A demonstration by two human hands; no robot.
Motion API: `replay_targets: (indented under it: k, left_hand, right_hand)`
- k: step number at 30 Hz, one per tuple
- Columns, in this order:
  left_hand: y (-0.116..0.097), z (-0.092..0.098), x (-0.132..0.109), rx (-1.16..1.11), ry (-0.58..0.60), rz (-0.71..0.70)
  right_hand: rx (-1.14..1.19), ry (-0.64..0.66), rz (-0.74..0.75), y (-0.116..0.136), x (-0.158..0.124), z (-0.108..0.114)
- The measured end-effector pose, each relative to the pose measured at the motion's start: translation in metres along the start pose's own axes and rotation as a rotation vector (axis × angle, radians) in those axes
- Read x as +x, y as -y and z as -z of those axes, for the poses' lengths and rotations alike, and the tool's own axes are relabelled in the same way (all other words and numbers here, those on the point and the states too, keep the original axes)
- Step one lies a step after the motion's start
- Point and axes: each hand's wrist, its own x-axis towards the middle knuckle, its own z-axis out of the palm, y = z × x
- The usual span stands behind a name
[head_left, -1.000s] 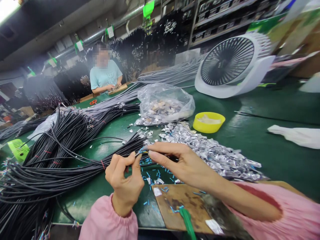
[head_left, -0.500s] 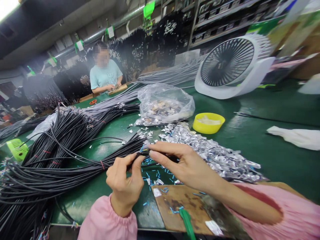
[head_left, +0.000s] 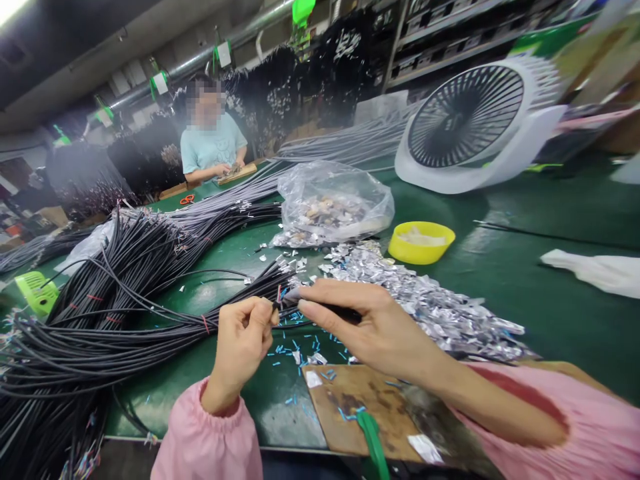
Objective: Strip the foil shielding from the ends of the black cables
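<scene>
1. Fingers of the left hand (head_left: 243, 340) were clenched on a thin black cable (head_left: 276, 305).
2. The right hand's (head_left: 373, 337) fingers were at its coloured wires (head_left: 281, 293); their grip was unclear.
3. The cable end was above the green desk (head_left: 500, 280).

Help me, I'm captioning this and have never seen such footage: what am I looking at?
No machine here: just a person's bare left hand and right hand in pink gathered sleeves. Every picture comes from one camera worn on the head, looking forward and down. The fingers hold a thin dark cable end with coloured wires, partly hidden. On the green table are long black cable bundles, silvery foil-like scraps, a clear plastic bag, a shallow yellow dish, a flat brown board and a white fan.
</scene>
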Motion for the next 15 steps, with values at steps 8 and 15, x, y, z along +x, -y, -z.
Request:
replay_targets:
  k: [8,15]
  left_hand:
    - [0.001,-0.008,-0.005,0.263,-0.155,-0.259]
    - [0.005,-0.013,-0.006,0.417,-0.192,-0.422]
  right_hand:
    - [0.129,-0.044,-0.164,0.008,0.006,0.003]
    - [0.353,0.046,-0.304,0.004,0.01,0.006]
